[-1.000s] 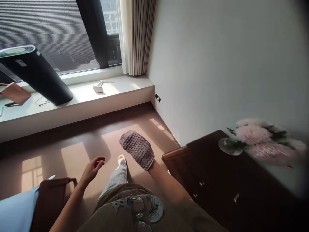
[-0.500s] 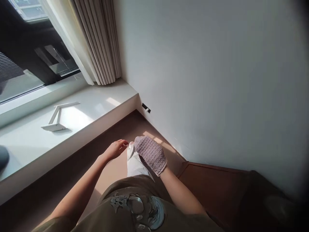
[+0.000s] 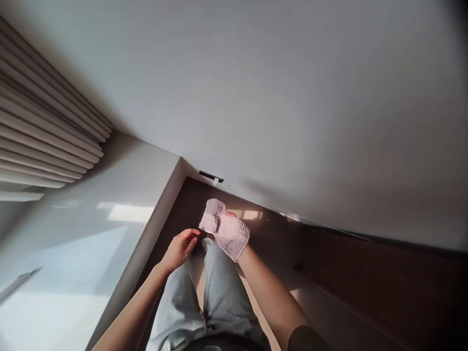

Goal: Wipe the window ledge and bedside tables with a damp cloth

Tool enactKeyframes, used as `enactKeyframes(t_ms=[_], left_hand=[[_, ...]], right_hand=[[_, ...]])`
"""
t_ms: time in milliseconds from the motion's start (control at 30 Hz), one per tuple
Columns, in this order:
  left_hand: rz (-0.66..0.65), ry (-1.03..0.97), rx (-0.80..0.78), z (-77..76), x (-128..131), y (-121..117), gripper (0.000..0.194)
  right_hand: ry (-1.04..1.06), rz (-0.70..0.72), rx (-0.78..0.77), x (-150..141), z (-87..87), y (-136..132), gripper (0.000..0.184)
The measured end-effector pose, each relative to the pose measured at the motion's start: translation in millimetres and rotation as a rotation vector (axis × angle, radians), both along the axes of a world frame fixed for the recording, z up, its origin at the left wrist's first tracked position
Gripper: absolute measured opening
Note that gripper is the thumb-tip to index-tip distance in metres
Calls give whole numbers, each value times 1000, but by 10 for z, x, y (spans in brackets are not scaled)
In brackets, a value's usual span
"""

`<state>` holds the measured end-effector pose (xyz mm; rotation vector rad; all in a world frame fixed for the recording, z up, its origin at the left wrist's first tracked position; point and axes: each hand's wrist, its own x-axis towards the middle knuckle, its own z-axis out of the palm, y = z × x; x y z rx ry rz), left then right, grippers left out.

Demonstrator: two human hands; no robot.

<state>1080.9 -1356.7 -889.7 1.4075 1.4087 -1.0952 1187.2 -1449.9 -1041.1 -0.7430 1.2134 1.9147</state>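
My right hand (image 3: 227, 229) wears a pink waffle-weave mitt (image 3: 230, 234) that covers the fingers, and it is held out in front of my legs. The mitt's tip is bent over. My left hand (image 3: 180, 247) is bare, its fingers loosely curled and apart, with the fingertips close to the mitt's lower edge. Whether they touch it is unclear. Nothing lies in the left hand. Below both hands are my legs in light striped trousers (image 3: 219, 292).
A pale wall (image 3: 292, 97) fills the top. A white window ledge (image 3: 73, 243) runs at the left under pleated curtains (image 3: 40, 141). Brown floor (image 3: 270, 229) lies ahead, a small black fitting (image 3: 211, 176) sits at the wall's base, and dark wooden furniture (image 3: 383, 278) stands at the right.
The view has swung right and up, so the window and ledge items left the frame. My left hand has come closer to the mitt, and the mitt's tip has folded.
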Motion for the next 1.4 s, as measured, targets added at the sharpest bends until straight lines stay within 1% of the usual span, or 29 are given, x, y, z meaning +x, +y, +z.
enactKeyframes(t_ms=[67, 100, 167, 200, 233, 300, 367, 400, 467, 533, 600, 667, 733, 800, 867, 900, 933, 967, 1067, 1100, 1133, 1167, 1267, 1300, 1333, 1400], left_hand=[[-111, -24, -84, -374, -433, 217, 26], [-199, -45, -138, -577, -623, 317, 26], [-427, -109, -262, -1020, -913, 481, 28], [-556, -141, -325, -1256, -1007, 539, 30], [-688, -166, -390, -1496, -1067, 578, 32], [-939, -188, -511, -1961, -1109, 599, 36], [-1142, -193, -599, -2364, -1086, 563, 43], [-1218, -186, -613, -2532, -1067, 534, 49], [-1315, -154, -576, -2804, -1036, 474, 59], [-1335, -112, -512, -3004, -1028, 429, 64], [-1308, -33, -503, -3144, -1041, 407, 67], [-1272, 59, -552, -3231, -1063, 405, 70], [-1251, 116, -602, -3272, -1086, 411, 70], [-1240, 127, -635, -3286, -1110, 418, 69], [-1230, 140, -679, -3290, -1138, 423, 69], [-1228, 150, -708, -3293, -1154, 423, 69], [-1227, 163, -737, -3296, -1171, 423, 68], [-1227, 175, -763, -3301, -1188, 422, 68], [-1218, 185, -784, -3322, -1231, 415, 69], [-1210, 175, -769, -3330, -1241, 413, 70], [-1203, 153, -743, -3339, -1247, 411, 71], [-1196, 126, -709, -3349, -1250, 410, 72], [-1186, 62, -617, -3376, -1240, 412, 73], [-1187, 55, -606, -3383, -1235, 413, 73], [-1192, 56, -605, -3390, -1230, 415, 73], [-1203, 46, -615, -3401, -1229, 416, 73]], right_hand=[[39, -9, -51, -452, -396, -164, 30], [-25, 0, -68, -672, -606, -249, 29], [-300, 37, -95, -1086, -1030, -398, 26], [-441, 53, -108, -1272, -1237, -455, 25], [-553, 66, -128, -1443, -1435, -498, 24], [-684, 70, -187, -1729, -1797, -542, 22], [-828, 109, -227, -1941, -2104, -532, 21], [-936, 156, -221, -2020, -2234, -510, 21], [-1183, 281, -136, -2131, -2445, -442, 21], [-1411, 395, -8, -2186, -2586, -359, 24], [-1565, 473, 110, -2198, -2662, -290, 30], [-1648, 547, 204, -2182, -2686, -254, 33], [-1674, 611, 301, -2158, -2676, -260, 35], [-1668, 646, 396, -2144, -2638, -304, 35], [-1643, 629, 464, -2143, -2571, -374, 34], [-1622, 602, 470, -2145, -2530, -411, 32], [-1596, 570, 446, -2148, -2486, -444, 31], [-1570, 535, 387, -2150, -2444, -469, 30], [-1536, 480, 118, -2157, -2370, -463, 33], [-1555, 486, 65, -2162, -2370, -434, 35], [-1590, 499, 53, -2170, -2380, -399, 37], [-1628, 520, 79, -2179, -2395, -363, 37], [-1670, 594, 196, -2188, -2432, -327, 38], [-1651, 614, 185, -2180, -2431, -348, 38], [-1625, 626, 139, -2164, -2423, -381, 37], [-1598, 625, -15, -2120, -2400, -452, 36]])
